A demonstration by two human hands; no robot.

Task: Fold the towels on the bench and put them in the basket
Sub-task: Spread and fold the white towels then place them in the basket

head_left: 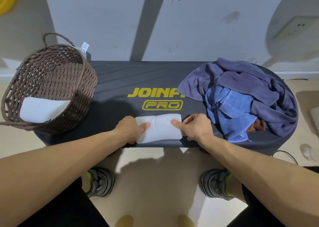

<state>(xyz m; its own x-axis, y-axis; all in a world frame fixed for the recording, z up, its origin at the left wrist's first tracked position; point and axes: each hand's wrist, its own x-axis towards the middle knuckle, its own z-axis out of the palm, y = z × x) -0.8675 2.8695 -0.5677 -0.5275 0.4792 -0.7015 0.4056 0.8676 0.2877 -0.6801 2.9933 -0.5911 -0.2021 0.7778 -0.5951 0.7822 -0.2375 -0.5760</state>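
Note:
A folded white towel (159, 128) lies at the front edge of the black bench (120, 81). My left hand (133, 128) grips its left end, thumb on top and fingers under. My right hand (195, 126) grips its right end the same way. The brown woven basket (82, 81) stands on the bench's left end, tilted toward me, with another folded white towel (41, 109) inside. On the right end lies an unfolded heap: a dark purple-blue towel (250, 81), a light blue towel (231, 109) on it, and a bit of brownish cloth (257, 126) showing beneath.
The bench stands against a grey wall with a yellow logo (155, 99) in its middle. My two shoes (100, 182) stand on the beige floor below the front edge. A cable (286, 154) lies on the floor at the right.

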